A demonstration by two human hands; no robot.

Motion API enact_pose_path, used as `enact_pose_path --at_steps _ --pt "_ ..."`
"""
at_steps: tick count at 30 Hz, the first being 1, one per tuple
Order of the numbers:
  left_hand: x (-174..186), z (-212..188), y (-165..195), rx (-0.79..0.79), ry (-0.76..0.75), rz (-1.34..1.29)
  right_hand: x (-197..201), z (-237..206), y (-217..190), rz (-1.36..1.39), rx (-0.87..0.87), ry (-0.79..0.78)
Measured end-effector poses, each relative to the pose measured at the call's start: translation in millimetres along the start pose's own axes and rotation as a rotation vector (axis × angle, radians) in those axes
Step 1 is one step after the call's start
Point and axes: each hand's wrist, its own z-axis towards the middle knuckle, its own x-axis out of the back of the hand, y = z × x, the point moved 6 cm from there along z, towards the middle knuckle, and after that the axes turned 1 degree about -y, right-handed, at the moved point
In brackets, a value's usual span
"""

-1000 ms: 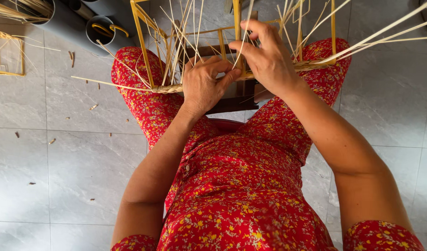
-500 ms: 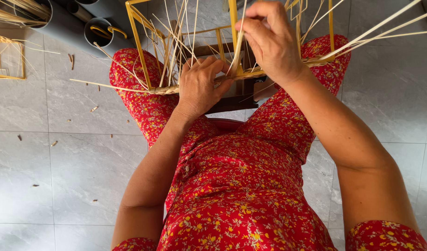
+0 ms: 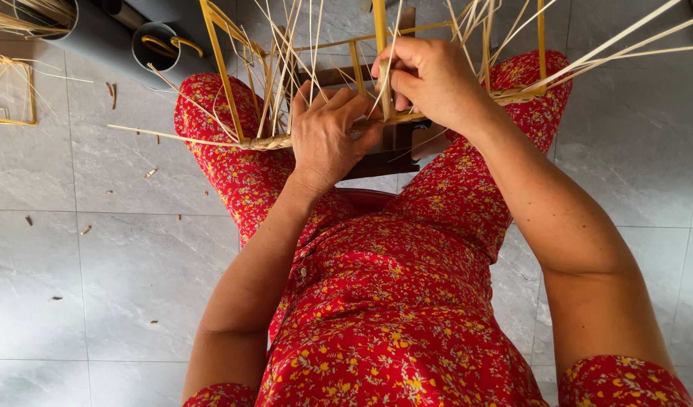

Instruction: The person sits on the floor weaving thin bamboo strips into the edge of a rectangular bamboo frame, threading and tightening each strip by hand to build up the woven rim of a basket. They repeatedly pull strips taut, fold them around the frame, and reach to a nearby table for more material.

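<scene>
A yellow wire frame (image 3: 220, 71) rests across my knees, with many pale straw strands (image 3: 285, 68) standing up from a woven braided rim (image 3: 267, 142). My left hand (image 3: 325, 139) presses on the rim near its middle, fingers curled over the weave. My right hand (image 3: 429, 79) sits just to the right and higher, pinching a straw strand against a yellow upright bar (image 3: 380, 22). Long loose strands (image 3: 625, 49) fan out to the upper right. I wear a red flowered dress (image 3: 392, 301).
Grey tiled floor (image 3: 90, 249) with small straw scraps lies to the left. A grey pipe-like tube (image 3: 154, 45) holding yellow pieces stands at top left, beside another yellow frame (image 3: 7, 90) at the left edge. A dark wooden stool (image 3: 384, 154) shows under the frame.
My right hand has drawn in and closed on a strand at the yellow bar. My left hand stays on the rim.
</scene>
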Motion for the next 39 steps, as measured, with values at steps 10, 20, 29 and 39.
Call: enact_pose_path --at_steps 10,20,29,39 --pt "-1 -4 0 0.017 0.023 -0.024 -9 6 -8 -0.352 0.21 -0.005" --pt "-5 -6 4 -0.044 0.001 0.136 -15 13 0 -0.405 0.137 -0.031" --pt "1 -7 0 -0.019 0.024 -0.015 -22 12 -1 -0.507 0.111 -0.09" --pt "4 -7 -1 -0.015 -0.002 -0.074 -22 9 -4 -0.624 0.036 -0.222"
